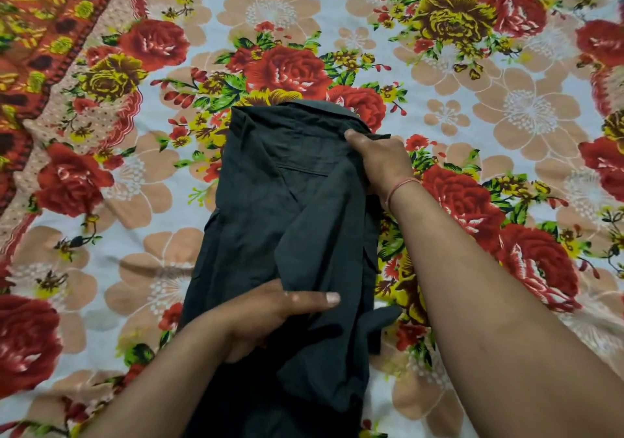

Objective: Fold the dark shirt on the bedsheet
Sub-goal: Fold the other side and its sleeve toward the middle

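Head view: the dark shirt lies lengthwise on the floral bedsheet, under both hands. At its far edge the right hand clutches cloth; the left hand pinches a near fold, thumb on top.

Your dark shirt is lying lengthwise on the middle of the floral bedsheet, its collar end pointing away from you. It is sitting wrinkled and narrowed, with a loose flap draping across its front.
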